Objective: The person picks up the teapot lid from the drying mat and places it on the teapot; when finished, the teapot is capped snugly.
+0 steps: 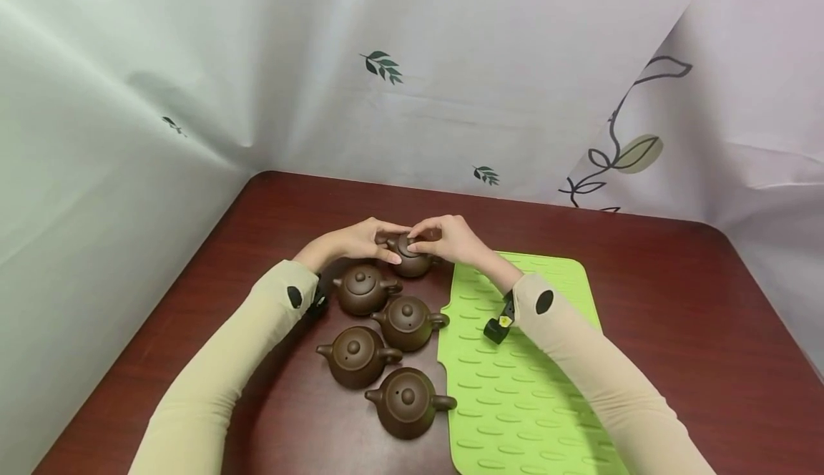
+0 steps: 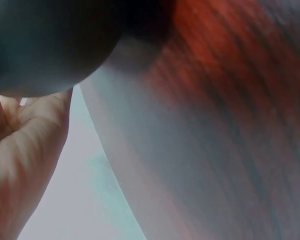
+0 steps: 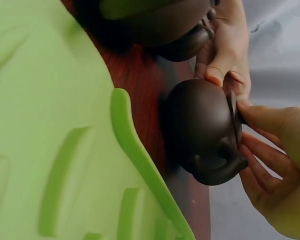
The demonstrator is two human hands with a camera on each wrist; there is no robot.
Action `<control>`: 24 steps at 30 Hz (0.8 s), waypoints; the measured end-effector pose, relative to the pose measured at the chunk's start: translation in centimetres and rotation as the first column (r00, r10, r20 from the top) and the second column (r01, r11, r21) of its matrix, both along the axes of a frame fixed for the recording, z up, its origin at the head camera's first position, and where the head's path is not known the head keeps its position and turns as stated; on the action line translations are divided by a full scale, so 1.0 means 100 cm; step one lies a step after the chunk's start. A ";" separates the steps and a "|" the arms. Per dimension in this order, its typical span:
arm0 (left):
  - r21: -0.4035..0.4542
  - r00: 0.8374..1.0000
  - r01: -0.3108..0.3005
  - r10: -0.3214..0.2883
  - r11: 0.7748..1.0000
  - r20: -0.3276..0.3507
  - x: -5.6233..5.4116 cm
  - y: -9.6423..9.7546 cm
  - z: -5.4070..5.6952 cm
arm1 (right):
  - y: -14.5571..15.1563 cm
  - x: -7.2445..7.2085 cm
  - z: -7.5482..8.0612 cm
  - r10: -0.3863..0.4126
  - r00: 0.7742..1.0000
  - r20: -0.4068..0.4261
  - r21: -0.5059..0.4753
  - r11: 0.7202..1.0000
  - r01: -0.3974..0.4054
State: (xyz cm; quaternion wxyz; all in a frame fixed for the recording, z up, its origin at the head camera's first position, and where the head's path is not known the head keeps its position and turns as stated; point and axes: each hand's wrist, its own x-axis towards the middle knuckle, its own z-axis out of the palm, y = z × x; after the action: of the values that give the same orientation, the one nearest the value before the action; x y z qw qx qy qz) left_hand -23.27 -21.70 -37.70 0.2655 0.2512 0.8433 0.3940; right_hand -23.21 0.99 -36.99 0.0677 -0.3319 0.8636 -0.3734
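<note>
At the far end of a group of brown teapots, my left hand [image 1: 350, 241] holds one teapot [image 1: 413, 267] by its spout side, thumb in front and fingers behind. My right hand [image 1: 458, 240] pinches the top of that teapot's lid [image 3: 235, 117]. In the right wrist view the lid's rim stands slightly off the body at one side; whether it is fully seated I cannot tell. The handle [image 3: 222, 167] points toward the right hand. A dark, blurred teapot [image 2: 50, 45] covers part of the left hand in the left wrist view.
Several lidded teapots stand nearer, including a second teapot [image 1: 360, 292], a third teapot [image 1: 408, 325] and a front teapot [image 1: 405, 407]. A green ridged mat [image 1: 502, 403] lies to their right on the reddish-brown table [image 1: 676, 332]. Pale curtains [image 1: 450, 103] hang behind and beside it.
</note>
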 end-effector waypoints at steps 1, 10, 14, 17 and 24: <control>-0.002 1.000 0.000 0.000 1.000 0.002 -0.001 0.001 0.000 | 0.001 0.000 -0.001 -0.001 1.000 -0.007 -0.002 1.000 0.001; -0.014 1.000 0.005 -0.005 1.000 0.002 -0.009 0.007 -0.002 | 0.009 0.003 0.000 -0.008 0.999 -0.048 -0.015 1.000 0.008; -0.014 0.998 0.037 -0.037 0.999 -0.048 -0.012 0.007 -0.001 | 0.017 0.004 0.002 -0.022 0.999 -0.034 -0.009 1.000 0.022; -0.028 0.993 0.070 -0.072 0.997 -0.092 -0.009 0.002 0.001 | 0.023 0.008 0.002 -0.026 0.999 -0.022 -0.002 1.000 0.026; -0.026 0.979 -0.010 0.004 1.000 -0.204 0.008 -0.024 0.011 | 0.062 0.031 -0.001 -0.025 0.998 -0.057 0.004 1.000 0.025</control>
State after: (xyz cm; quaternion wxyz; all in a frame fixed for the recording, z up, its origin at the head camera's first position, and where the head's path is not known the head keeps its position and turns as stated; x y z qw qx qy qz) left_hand -22.43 -24.08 -36.58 0.1796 0.2836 0.8721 0.3560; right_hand -20.14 7.17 -37.11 0.0392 -0.3314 0.8702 -0.3624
